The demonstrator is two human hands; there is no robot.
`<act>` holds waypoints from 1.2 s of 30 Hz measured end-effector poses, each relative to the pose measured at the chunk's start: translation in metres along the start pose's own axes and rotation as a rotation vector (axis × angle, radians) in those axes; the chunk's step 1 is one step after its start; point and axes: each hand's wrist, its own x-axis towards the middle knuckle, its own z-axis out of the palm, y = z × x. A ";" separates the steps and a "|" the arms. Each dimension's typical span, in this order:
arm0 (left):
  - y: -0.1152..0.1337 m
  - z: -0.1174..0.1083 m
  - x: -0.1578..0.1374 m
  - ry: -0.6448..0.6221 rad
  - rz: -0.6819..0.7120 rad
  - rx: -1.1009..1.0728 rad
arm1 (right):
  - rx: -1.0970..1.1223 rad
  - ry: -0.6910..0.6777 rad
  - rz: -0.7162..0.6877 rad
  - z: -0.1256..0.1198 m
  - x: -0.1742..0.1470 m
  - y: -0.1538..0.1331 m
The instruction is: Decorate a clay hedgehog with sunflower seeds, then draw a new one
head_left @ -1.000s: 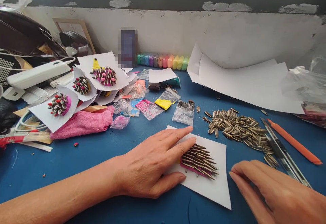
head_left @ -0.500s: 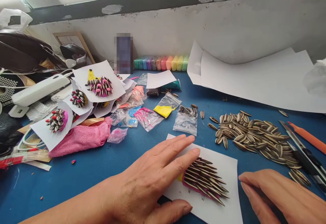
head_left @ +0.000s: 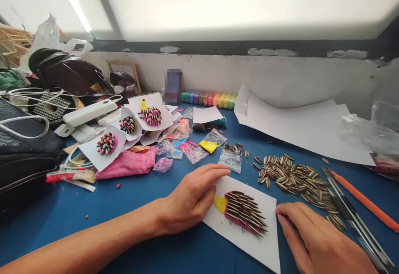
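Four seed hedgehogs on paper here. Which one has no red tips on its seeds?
The seed hedgehog on the paper sheet between the hands: its seeds are bare striped. The three hedgehogs at the left, and, all carry red-tipped seeds.

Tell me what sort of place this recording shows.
Probably a home craft table under a window: a blue tabletop strewn with sunflower seeds, a row of coloured clay tubs, and finished seed hedgehogs on paper.

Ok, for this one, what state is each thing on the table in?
left hand: flat, holding down the paper
right hand: resting at the paper's right edge, empty
paper: flat, carrying the seed hedgehog
seed pile: loose, spread out
knife: lying untouched
pink cloth: crumpled
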 end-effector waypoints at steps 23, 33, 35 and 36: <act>-0.013 -0.002 0.003 -0.044 0.048 0.418 | 0.054 0.019 0.108 0.004 0.008 -0.001; -0.029 -0.021 0.034 -0.023 -0.086 0.562 | 0.125 -0.015 0.203 -0.003 0.013 -0.011; -0.037 -0.021 0.041 -0.023 -0.118 0.543 | 0.149 -0.028 0.226 -0.006 0.014 -0.014; -0.040 -0.021 0.043 -0.010 -0.131 0.525 | 0.162 -0.035 0.237 -0.007 0.014 -0.015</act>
